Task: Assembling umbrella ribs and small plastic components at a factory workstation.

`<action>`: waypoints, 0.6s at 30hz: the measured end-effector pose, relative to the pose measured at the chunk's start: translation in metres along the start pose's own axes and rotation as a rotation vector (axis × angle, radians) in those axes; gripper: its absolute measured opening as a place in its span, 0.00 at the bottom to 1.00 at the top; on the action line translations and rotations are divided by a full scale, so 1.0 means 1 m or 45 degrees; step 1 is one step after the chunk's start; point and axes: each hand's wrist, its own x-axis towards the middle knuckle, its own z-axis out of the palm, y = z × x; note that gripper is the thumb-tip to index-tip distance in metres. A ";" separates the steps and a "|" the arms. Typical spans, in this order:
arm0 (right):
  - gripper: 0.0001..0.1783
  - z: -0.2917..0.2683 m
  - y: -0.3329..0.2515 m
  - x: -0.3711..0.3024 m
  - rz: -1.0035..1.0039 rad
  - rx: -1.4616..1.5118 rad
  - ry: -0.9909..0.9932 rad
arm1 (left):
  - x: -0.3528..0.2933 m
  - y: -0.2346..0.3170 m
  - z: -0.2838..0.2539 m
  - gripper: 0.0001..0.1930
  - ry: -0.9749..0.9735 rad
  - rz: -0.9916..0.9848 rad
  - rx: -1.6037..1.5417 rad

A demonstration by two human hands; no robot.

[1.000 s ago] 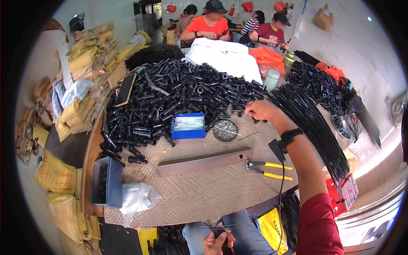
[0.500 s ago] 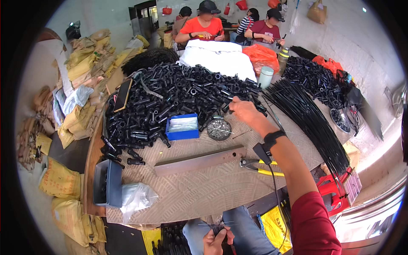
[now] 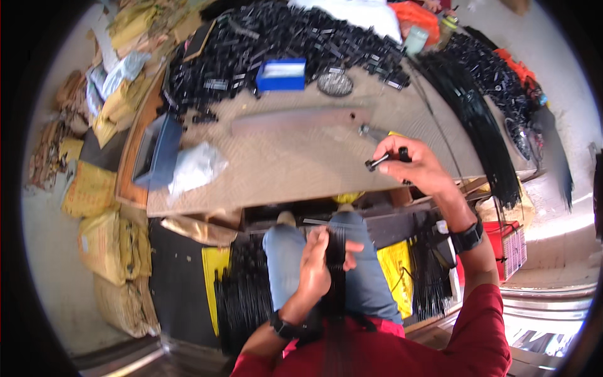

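My right hand is above the table's near right part, its fingers closed on small black tubular parts. Over my lap, my left hand grips a long black bundle, blurred so that its pieces cannot be told apart. Thin pale rods cross the top of that bundle. Beyond both hands, a heap of similar black parts covers the far side of the table. A blue box of thin white sticks stands against it, beside a round dish of small metallic bits.
A metal bar lies across the table, with partly hidden pliers at its right end. A grey bin and clear plastic bag sit at left. Long black rods overhang the right edge. Yellow sacks line the floor.
My right hand has come back from the heap toward me, with black parts in its fingers. The view has tilted down, showing more of my lap and left arm.
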 end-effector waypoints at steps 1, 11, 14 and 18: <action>0.08 0.016 0.003 -0.010 0.021 0.150 -0.063 | -0.003 0.000 0.003 0.21 0.039 -0.008 -0.003; 0.11 0.093 0.032 -0.041 -0.202 0.905 0.331 | -0.023 -0.009 0.022 0.21 0.016 0.117 0.125; 0.10 0.080 0.024 -0.041 -0.160 0.710 0.154 | -0.031 -0.006 0.021 0.19 0.040 0.121 0.179; 0.10 0.070 0.012 -0.040 0.015 0.466 -0.092 | -0.037 -0.008 0.027 0.13 0.057 0.158 0.150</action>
